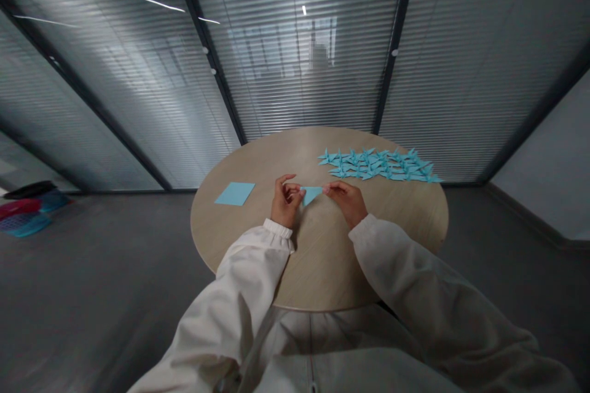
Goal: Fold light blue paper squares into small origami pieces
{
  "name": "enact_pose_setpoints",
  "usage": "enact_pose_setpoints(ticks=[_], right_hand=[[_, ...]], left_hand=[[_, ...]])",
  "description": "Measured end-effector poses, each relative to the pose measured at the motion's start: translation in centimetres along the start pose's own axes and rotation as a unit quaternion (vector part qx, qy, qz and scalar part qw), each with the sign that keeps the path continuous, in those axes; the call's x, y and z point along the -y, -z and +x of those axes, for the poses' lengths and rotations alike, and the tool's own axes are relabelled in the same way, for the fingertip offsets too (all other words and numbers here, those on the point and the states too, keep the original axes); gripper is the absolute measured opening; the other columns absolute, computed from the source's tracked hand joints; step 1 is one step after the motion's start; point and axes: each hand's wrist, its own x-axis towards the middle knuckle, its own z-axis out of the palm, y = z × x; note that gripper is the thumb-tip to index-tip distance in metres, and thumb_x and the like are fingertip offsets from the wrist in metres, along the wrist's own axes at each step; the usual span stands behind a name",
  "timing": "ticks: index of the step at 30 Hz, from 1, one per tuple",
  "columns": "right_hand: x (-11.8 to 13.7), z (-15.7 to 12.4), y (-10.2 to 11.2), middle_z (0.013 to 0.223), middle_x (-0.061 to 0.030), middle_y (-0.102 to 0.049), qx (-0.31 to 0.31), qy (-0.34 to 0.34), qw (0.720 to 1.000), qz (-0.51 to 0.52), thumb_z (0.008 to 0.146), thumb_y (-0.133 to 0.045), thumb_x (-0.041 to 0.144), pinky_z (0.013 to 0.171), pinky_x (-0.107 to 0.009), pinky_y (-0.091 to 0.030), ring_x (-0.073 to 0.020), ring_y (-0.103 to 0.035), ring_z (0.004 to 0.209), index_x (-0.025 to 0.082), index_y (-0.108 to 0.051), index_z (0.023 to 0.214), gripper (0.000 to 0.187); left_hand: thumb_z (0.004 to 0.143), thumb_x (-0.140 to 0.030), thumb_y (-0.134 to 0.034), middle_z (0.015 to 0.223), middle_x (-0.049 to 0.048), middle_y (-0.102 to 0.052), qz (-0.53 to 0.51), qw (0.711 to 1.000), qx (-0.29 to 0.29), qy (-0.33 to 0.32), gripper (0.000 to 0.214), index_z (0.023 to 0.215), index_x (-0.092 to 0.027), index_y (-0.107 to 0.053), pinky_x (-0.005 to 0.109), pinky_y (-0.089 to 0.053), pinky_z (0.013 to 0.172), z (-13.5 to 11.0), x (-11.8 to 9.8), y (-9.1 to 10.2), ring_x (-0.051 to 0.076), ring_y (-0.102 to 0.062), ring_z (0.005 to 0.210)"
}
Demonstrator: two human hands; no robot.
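Between my two hands is a small piece of light-blue origami paper, folded to a triangle with its point toward me. My left hand pinches its left corner between thumb and fingertips, with the index finger raised and bent. My right hand pinches the right corner. To the left of my left hand lies light-blue square paper, flat on the table; whether it is one sheet or a stack I cannot tell. Beyond my right hand, several folded light-blue paper cranes rest in rows.
The round wooden table stands in front of my body. Behind it rises a glass partition with blinds. Blue and red plastic baskets sit on the grey floor at the far left. A pale wall is at the right.
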Motion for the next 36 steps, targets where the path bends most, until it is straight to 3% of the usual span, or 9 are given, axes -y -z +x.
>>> enact_pose_setpoints(ticks=[10, 16, 22, 28, 33, 36], right_hand=[[-1.3, 0.4, 0.6, 0.079, -0.0025, -0.065, 0.029, 0.066, 0.99, -0.12, 0.067, -0.066, 0.036, 0.075, -0.031, -0.048, -0.0168, -0.06, 0.075, 0.018, -0.064, 0.086, 0.026], [-1.1, 0.2, 0.5, 0.084, -0.0027, -0.064, 0.037, 0.103, 0.984, -0.139, 0.07, -0.064, 0.032, 0.077, -0.03, -0.048, -0.0159, -0.06, 0.077, 0.02, -0.064, 0.097, 0.029], [-0.9, 0.1, 0.7, 0.096, -0.0062, -0.062, 0.04, 0.164, 0.969, -0.179, 0.071, -0.065, 0.033, 0.074, -0.03, -0.049, -0.0171, -0.058, 0.083, 0.02, -0.067, 0.092, 0.025], [-0.6, -0.1, 0.4, 0.087, -0.0027, -0.067, 0.076, 0.124, 0.974, -0.172, 0.072, -0.063, 0.033, 0.078, -0.03, -0.048, -0.0162, -0.061, 0.08, 0.019, -0.067, 0.087, 0.021], [-0.4, -0.3, 0.3, 0.079, -0.0019, -0.069, 0.055, 0.091, 0.978, -0.178, 0.072, -0.061, 0.036, 0.071, -0.028, -0.048, -0.0168, -0.062, 0.073, 0.019, -0.07, 0.079, 0.02], [-0.7, 0.0, 0.5, 0.076, -0.0018, -0.069, 0.039, 0.068, 0.984, -0.158, 0.069, -0.064, 0.037, 0.068, -0.028, -0.049, -0.0173, -0.062, 0.07, 0.02, -0.07, 0.079, 0.021]], left_hand=[[0.071, -0.023, -0.062, 0.082, 0.0, -0.054, 0.053, 0.999, 0.008, -0.001, 0.047, 0.113, -0.022, -0.041, 0.02, -0.043, 0.065, -0.2, -0.1, 0.2, 0.009, -0.054, 0.072], [0.071, -0.024, -0.062, 0.082, 0.0, -0.054, 0.055, 0.998, 0.014, 0.004, 0.045, 0.112, -0.022, -0.042, 0.019, -0.043, 0.063, -0.1, -0.1, 0.1, 0.009, -0.053, 0.071], [0.073, -0.024, -0.061, 0.083, 0.0004, -0.054, 0.067, 0.997, 0.033, 0.005, 0.043, 0.112, -0.021, -0.042, 0.019, -0.042, 0.063, -0.3, 0.0, 0.0, 0.009, -0.053, 0.073], [0.074, -0.025, -0.06, 0.085, 0.0011, -0.056, 0.09, 0.994, 0.062, 0.0, 0.043, 0.114, -0.022, -0.043, 0.019, -0.043, 0.064, -0.6, 0.0, 0.0, 0.01, -0.055, 0.077], [0.07, -0.027, -0.065, 0.083, 0.0011, -0.059, 0.066, 0.996, 0.053, 0.024, 0.051, 0.116, -0.021, -0.044, 0.02, -0.044, 0.064, -0.4, 0.1, 0.0, 0.009, -0.057, 0.073], [0.065, -0.033, -0.069, 0.072, -0.0005, -0.061, 0.027, 0.995, 0.069, 0.064, 0.049, 0.108, -0.016, -0.051, 0.022, -0.045, 0.062, -0.1, 0.4, 0.1, 0.009, -0.057, 0.063]])
